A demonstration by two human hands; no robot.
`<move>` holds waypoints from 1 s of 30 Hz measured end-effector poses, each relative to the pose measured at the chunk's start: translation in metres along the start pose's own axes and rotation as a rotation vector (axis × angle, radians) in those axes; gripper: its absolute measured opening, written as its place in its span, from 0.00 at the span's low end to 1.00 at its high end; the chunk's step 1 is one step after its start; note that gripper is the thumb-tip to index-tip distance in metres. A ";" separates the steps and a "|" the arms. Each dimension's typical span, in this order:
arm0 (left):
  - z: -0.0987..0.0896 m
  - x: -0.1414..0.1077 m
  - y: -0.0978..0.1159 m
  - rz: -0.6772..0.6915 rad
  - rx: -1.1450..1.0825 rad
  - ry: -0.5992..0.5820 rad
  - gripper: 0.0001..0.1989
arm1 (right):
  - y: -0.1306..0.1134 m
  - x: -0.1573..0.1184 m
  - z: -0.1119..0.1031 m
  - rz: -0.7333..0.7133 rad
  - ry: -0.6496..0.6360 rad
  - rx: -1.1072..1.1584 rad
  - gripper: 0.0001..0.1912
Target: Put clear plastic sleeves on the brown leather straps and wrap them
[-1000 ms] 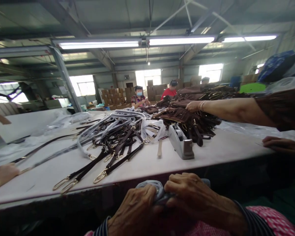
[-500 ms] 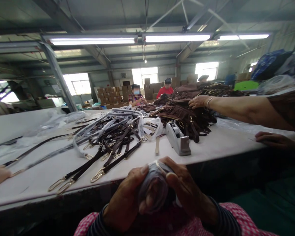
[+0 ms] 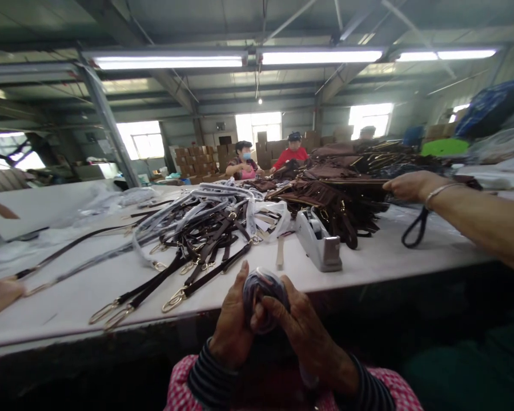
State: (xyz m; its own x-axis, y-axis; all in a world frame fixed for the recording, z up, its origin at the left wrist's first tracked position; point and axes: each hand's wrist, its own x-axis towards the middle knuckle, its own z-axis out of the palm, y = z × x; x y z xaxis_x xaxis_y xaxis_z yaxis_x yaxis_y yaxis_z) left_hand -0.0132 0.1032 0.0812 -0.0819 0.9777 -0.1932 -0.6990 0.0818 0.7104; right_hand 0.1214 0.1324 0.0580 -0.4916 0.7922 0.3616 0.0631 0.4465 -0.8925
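Note:
A rolled strap in clear plastic [image 3: 263, 285] is held between my two hands, just in front of the table's near edge. My left hand [image 3: 235, 319] wraps its left side, thumb pointing up. My right hand [image 3: 302, 319] is closed on the right side, with fingers pressing at the roll's middle. Beyond them on the table [image 3: 154, 302] lies a pile of dark straps [image 3: 209, 240] with gold clips, some sleeved in plastic. A grey tape dispenser [image 3: 319, 242] stands to the right of the pile.
Brown bags [image 3: 325, 197] are heaped behind the dispenser. A person's hand [image 3: 411, 185] reaches in from the right, gripping a brown item. Another person's hand [image 3: 2, 297] touches strap ends at the left. Two people sit across the table. Plastic film [image 3: 89, 211] lies back left.
Both my hands have shifted with the roll, and my right fingers now press into its middle. The co-worker's hand at the right has drawn a brown item with a loop rightward.

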 end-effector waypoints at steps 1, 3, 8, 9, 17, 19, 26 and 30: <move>0.000 0.002 -0.002 0.012 0.004 0.030 0.30 | 0.002 0.000 0.000 0.008 0.005 -0.015 0.15; 0.002 0.004 -0.007 0.043 -0.001 0.093 0.29 | 0.004 0.001 0.001 0.023 0.020 -0.040 0.15; 0.005 0.006 -0.014 0.125 0.002 0.195 0.28 | 0.008 0.001 0.005 0.013 0.013 -0.076 0.14; 0.005 0.006 -0.014 0.167 0.015 0.204 0.26 | 0.008 0.000 0.004 0.004 0.011 -0.102 0.14; 0.008 -0.012 0.041 0.264 0.715 -0.137 0.23 | -0.002 0.029 -0.026 -0.427 -0.043 -0.805 0.03; 0.014 -0.013 0.067 0.378 1.085 -0.222 0.18 | -0.007 0.043 -0.034 -0.594 -0.047 -0.984 0.05; 0.008 0.018 0.106 0.312 1.369 -0.417 0.15 | -0.006 0.078 -0.037 -0.861 -0.108 -1.199 0.08; -0.028 0.040 0.092 0.521 1.467 -0.394 0.13 | 0.014 0.084 -0.034 -0.618 -0.302 -0.969 0.16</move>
State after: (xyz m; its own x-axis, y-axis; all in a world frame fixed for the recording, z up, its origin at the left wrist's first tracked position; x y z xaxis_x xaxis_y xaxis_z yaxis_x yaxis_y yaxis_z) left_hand -0.1006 0.1441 0.1200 0.2594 0.9247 0.2787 0.6165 -0.3807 0.6892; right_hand 0.1103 0.2192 0.0854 -0.8463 0.2595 0.4653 0.3099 0.9502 0.0338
